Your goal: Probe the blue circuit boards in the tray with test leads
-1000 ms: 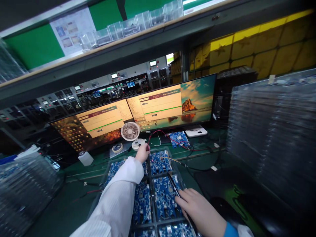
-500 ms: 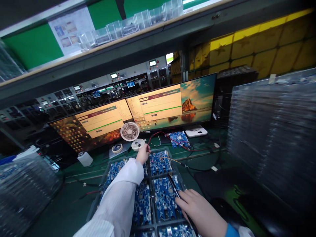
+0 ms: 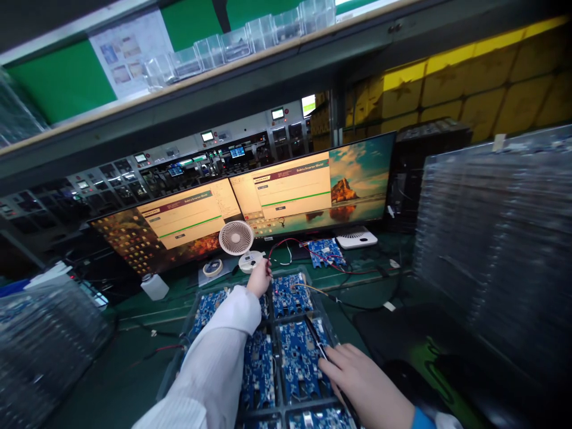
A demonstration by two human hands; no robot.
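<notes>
My left hand reaches forward over the far edge of a divided tray. Its fingers are pinched on a thin red wire, at the corner of a blue circuit board with a small red light on it. A yellowish cable runs onto that same board. Nearer to me, my right hand is closed around slim black tweezers, their tip angled forward above another circuit board. My left sleeve hides part of the tray's left column.
Two monitors stand behind the tray, with a small round fan and a tape roll before them. A loose circuit board lies beyond the tray. Tall stacks of clear trays rise at right and left. A shelf hangs overhead.
Both hands keep almost the same place and grip. The whole view has shifted very slightly.
</notes>
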